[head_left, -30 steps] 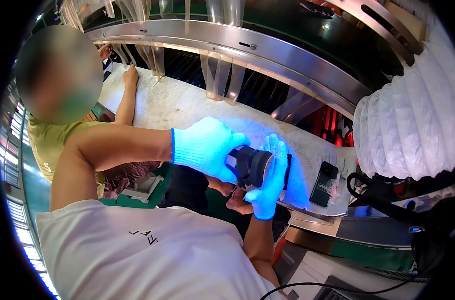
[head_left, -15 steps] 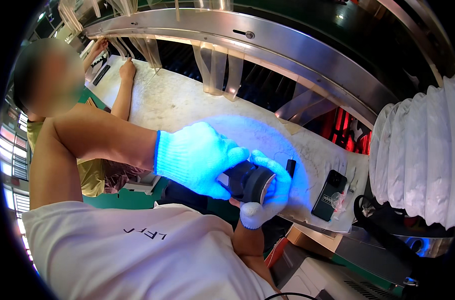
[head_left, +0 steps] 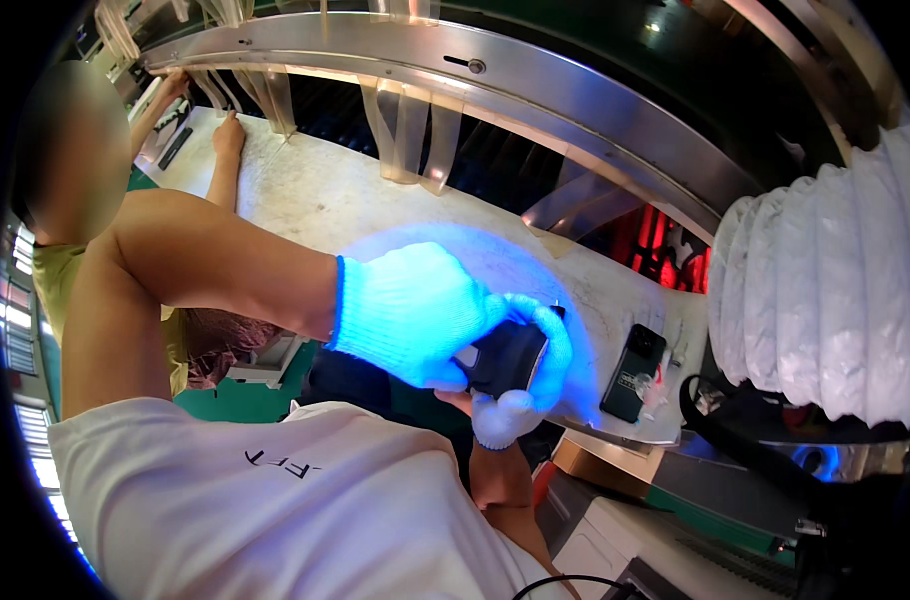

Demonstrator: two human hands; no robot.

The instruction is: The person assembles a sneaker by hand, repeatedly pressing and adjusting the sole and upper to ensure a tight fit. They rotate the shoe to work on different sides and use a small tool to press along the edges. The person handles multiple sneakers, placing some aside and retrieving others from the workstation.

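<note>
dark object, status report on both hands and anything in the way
Gloved left hand and gloved right hand around dark object. Object held off the worktop, partly hidden. Phone to the right, apart from both.

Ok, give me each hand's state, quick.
Left hand: closed, holding one side of the dark object.
Right hand: closed, curled around the dark object's other side.

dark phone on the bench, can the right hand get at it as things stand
Probably yes, if freed: the right hand curls around a dark piece, but the dark phone lies to its right on the bench with nothing seen blocking the way; clear plastic partly covers the phone.
</note>
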